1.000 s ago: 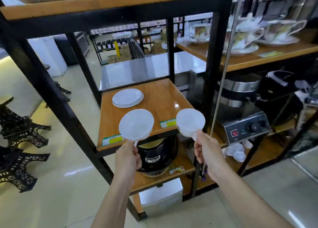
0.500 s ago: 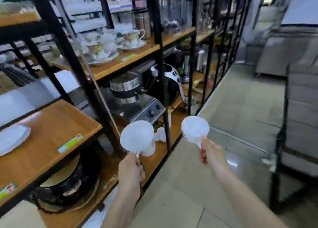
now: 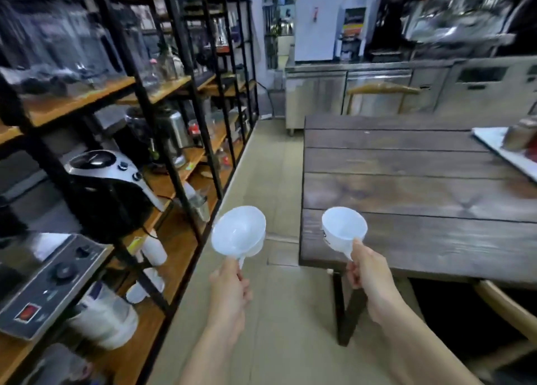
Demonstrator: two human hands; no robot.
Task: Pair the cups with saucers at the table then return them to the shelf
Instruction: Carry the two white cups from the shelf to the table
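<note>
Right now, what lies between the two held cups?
Nothing solid: between the left cup and right cup the head view shows only floor and the table's edge.

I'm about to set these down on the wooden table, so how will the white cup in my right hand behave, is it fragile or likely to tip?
The white cup looks like glazed ceramic, so probably stiff and breakable on the hard wooden table. It narrows toward the base, so it may tip if set down tilted. The right hand holds only its handle, suggesting it is fairly light.
</note>
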